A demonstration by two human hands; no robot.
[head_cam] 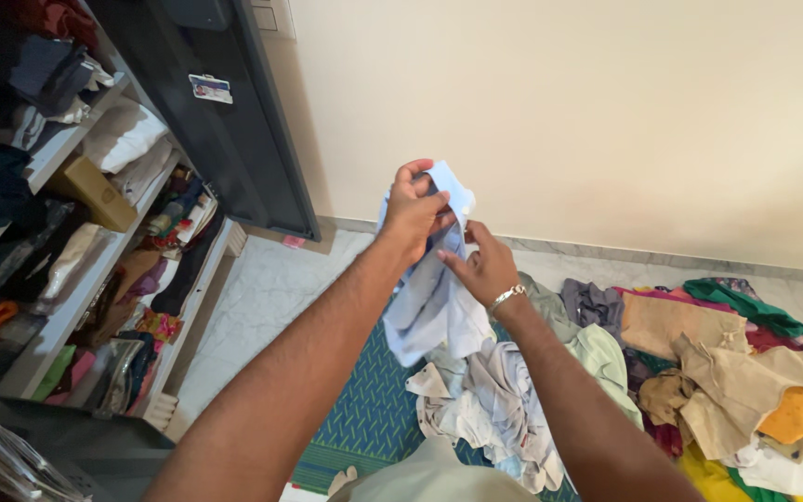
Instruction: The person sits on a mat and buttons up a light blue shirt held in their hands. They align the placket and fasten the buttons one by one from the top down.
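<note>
Both hands hold a pale blue garment (pixel 429 297) up in front of the cream wall (pixel 606 112). The left hand (pixel 413 209) has its grip pressed together on the garment's top edge, fingers curled over the cloth. The right hand (pixel 485 268) (a metal bracelet (pixel 506 297) sits on its wrist) pinches the same garment just below, thumb and fingers closed on a fold. The rest of the cloth hangs down over a green woven mat (pixel 364 418) on the floor. Beside the mat lies a heap of mixed clothes (pixel 717 372) in tan, green and yellow. An open wardrobe (pixel 95 232) with stacked clothing on its shelves stands to the left.
</note>
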